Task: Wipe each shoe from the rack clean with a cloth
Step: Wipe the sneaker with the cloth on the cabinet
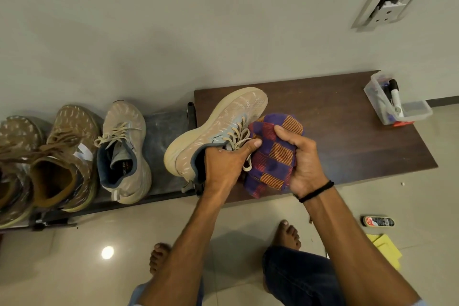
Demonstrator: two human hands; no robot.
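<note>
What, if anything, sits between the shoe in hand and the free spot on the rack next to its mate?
Nothing visible does. The left hand grips the beige shoe just right of the rack spot; only the rack's black post stands at that edge. The right hand holds the cloth.

beige shoe — tipped on its side above dark board | checked purple cloth — bunched against it
</note>
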